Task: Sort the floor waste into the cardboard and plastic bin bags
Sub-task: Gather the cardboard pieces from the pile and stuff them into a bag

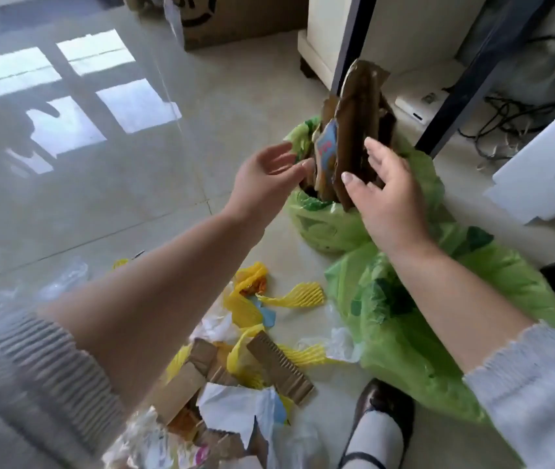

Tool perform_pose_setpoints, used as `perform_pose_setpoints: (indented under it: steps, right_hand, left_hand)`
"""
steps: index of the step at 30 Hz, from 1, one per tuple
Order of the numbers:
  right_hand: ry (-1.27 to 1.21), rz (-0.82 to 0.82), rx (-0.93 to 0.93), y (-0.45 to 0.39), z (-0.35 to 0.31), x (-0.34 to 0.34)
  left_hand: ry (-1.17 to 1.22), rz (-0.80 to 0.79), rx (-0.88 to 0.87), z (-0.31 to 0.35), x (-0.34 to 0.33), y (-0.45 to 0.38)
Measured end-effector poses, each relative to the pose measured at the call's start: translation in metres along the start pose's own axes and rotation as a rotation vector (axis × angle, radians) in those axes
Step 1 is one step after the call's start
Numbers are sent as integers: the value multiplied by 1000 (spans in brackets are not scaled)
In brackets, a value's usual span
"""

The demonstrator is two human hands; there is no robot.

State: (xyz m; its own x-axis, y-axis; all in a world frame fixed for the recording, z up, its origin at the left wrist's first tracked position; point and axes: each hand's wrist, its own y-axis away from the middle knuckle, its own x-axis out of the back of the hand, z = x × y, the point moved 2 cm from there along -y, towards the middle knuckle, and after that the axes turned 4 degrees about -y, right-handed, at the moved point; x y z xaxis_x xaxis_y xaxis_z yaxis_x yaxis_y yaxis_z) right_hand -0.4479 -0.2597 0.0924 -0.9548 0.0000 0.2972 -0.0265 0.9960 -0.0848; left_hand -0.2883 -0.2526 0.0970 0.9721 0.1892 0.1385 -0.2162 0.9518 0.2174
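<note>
Glossy floor (100,204) — green bag (330,225) holds upright cardboard (360,130); both hands' fingers (354,181) spread.

Brown cardboard pieces (359,126) upright in green bag (323,225); second green bag (404,319) slumped nearby; scraps (252,360) on floor.

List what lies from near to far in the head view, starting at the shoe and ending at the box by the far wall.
Shoe → corrugated cardboard strip → yellow foam net → green bag stuffed with cardboard → upright cardboard pieces → cardboard box.
</note>
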Motion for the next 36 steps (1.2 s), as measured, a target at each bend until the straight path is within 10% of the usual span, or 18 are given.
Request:
perform_pose_setpoints:
  steps: [15,25,36]
  right_hand:
    - [500,-792,-352,171,111,-96]
    - [845,-714,-257,177,173,-121]
    - [511,-479,-401,164,166,-115]
  left_hand:
    - [-377,127,421,-190,147,164]
    - [-948,35,467,-258,139,190]
    - [-709,161,439,-253,154,192]
